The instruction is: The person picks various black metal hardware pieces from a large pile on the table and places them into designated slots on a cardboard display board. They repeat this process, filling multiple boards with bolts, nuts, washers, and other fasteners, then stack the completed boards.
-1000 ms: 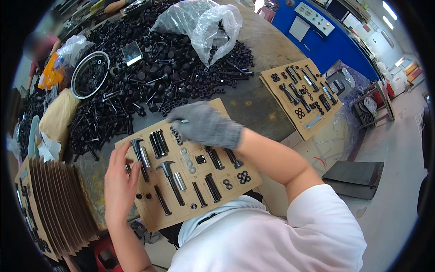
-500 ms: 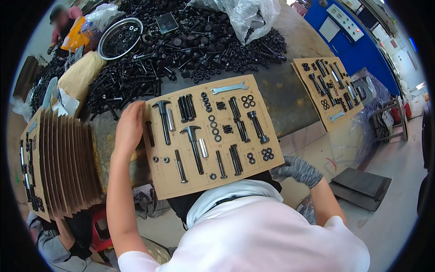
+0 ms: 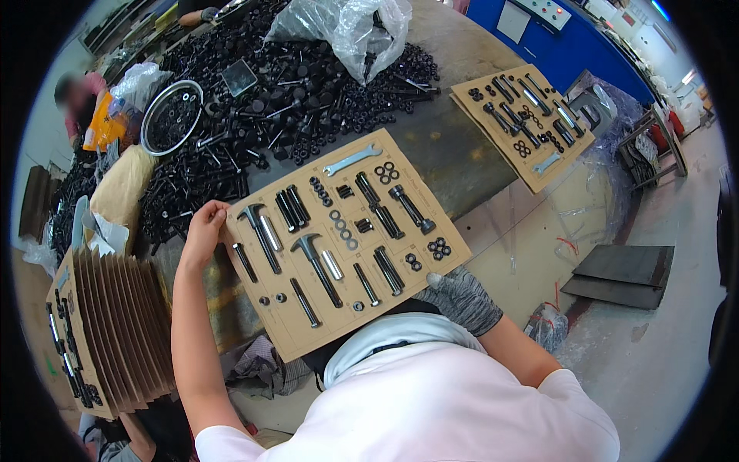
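A brown cardboard sheet (image 3: 419, 202) lies in front of me, laid out with black bolts, nuts, washers, two hammer-shaped pieces and a silver wrench (image 3: 351, 160). My bare left hand (image 3: 202, 231) grips its left edge. My right hand (image 3: 460, 296), in a grey knitted glove, holds the sheet's near right edge from beneath, thumb on top. My white-shirted chest hides the sheet's near edge.
A big heap of black bolts and nuts (image 3: 292, 92) covers the table behind, with a clear plastic bag (image 3: 346, 27) and a round metal bowl (image 3: 169, 115). A second filled cardboard sheet (image 3: 523, 123) lies at right. A stack of filled sheets (image 3: 108, 323) stands at left. Another person (image 3: 77, 100) sits far left.
The sheet has come off the table towards me, now held by both hands. My gloved right hand left the top of the sheet and went to its near right edge.
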Demonstrator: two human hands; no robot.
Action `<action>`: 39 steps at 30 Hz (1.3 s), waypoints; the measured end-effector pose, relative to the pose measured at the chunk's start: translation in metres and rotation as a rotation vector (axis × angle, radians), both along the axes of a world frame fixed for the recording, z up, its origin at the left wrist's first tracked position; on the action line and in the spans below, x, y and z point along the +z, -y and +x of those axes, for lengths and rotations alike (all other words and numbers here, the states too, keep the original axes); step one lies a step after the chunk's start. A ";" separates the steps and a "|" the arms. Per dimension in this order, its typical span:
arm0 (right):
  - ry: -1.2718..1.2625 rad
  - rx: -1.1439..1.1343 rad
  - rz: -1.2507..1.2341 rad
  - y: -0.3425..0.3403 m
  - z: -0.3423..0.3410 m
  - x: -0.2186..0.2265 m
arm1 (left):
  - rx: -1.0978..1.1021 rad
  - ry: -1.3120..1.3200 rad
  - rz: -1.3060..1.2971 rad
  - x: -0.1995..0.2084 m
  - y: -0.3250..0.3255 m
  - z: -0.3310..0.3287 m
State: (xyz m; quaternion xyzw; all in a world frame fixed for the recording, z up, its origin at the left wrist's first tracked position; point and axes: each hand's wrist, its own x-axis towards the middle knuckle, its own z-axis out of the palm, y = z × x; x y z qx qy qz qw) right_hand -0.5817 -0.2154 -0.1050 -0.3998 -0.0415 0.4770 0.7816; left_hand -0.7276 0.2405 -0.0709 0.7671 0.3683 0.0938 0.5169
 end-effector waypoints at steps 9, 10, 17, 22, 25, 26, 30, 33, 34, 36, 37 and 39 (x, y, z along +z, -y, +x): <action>0.048 -0.026 0.048 0.038 0.054 0.025 | -0.015 0.034 -0.058 0.037 0.038 0.043; 0.063 -0.046 0.020 0.045 0.064 0.032 | -0.023 0.032 -0.068 0.046 0.046 0.055; 0.244 -0.292 -0.091 0.102 0.153 0.086 | -0.161 0.085 -0.123 0.088 0.098 0.177; 0.402 -0.443 -0.199 0.147 0.241 0.099 | -0.231 0.203 -0.178 0.088 0.134 0.277; 0.430 -0.526 -0.245 0.182 0.295 0.101 | -0.291 0.208 -0.230 0.081 0.158 0.341; 0.427 -0.555 -0.251 0.191 0.312 0.099 | -0.306 0.214 -0.221 0.078 0.165 0.360; 0.407 -0.661 -0.317 0.227 0.367 0.090 | -0.323 0.257 -0.239 0.054 0.197 0.430; 0.448 -0.742 -0.398 0.249 0.403 0.081 | -0.321 0.250 -0.090 0.049 0.221 0.460; 0.439 -0.748 -0.408 0.255 0.413 0.077 | -0.319 0.255 -0.013 0.048 0.227 0.466; 0.415 -0.767 -0.437 0.266 0.429 0.072 | -0.311 0.202 -0.047 0.044 0.235 0.477; 0.402 -0.763 -0.429 0.269 0.437 0.067 | -0.307 0.192 -0.040 0.043 0.238 0.481; 0.424 -0.752 -0.458 0.275 0.447 0.062 | -0.296 0.182 -0.041 0.039 0.243 0.488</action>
